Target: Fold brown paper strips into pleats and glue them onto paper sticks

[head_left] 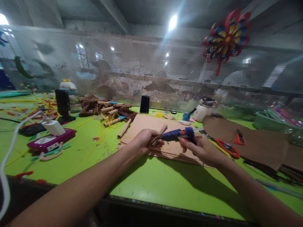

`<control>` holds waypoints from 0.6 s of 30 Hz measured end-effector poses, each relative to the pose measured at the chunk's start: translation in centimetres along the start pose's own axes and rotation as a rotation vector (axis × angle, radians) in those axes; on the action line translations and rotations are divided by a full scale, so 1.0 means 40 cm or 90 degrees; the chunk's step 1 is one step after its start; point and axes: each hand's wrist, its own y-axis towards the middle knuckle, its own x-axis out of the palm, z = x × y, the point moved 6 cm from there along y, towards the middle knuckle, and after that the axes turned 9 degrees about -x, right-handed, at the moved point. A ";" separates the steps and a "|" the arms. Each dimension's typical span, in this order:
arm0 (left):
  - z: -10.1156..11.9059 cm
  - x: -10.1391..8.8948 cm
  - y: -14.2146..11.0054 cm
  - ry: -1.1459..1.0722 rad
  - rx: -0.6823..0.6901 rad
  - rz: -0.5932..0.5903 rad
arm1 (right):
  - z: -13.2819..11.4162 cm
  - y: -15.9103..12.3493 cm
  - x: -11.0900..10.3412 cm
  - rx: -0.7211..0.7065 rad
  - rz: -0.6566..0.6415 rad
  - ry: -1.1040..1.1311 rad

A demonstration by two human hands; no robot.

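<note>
My right hand (200,146) is wrapped round the grip of a blue glue gun (176,135), with a pale glue stick jutting from its back end. The gun's nozzle points left, at or very near a folded piece of brown paper (159,135) pinched in my left hand (145,138). I cannot tell whether nozzle and paper touch. Both hands are above a stack of light brown cardboard sheets (142,123) lying on the green table (132,179).
Left stands a purple power strip (50,143) with a white charger (53,127). Paper rolls (112,121) and yellow strings lie behind. Red-handled scissors (227,148), dark brown paper (260,145), a white jug (203,110) and a green basket (265,121) are right. A phone (144,104) leans at the back.
</note>
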 end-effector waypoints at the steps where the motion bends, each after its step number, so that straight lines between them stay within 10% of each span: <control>1: 0.000 -0.001 -0.001 0.001 0.001 0.006 | 0.000 0.000 0.001 -0.002 -0.001 -0.002; 10: -0.010 0.005 -0.020 0.040 -0.077 -0.009 | 0.008 -0.008 0.007 -0.011 -0.047 0.047; 18: 0.009 -0.006 0.007 -0.077 0.033 -0.023 | 0.038 -0.001 -0.040 -0.001 0.028 0.055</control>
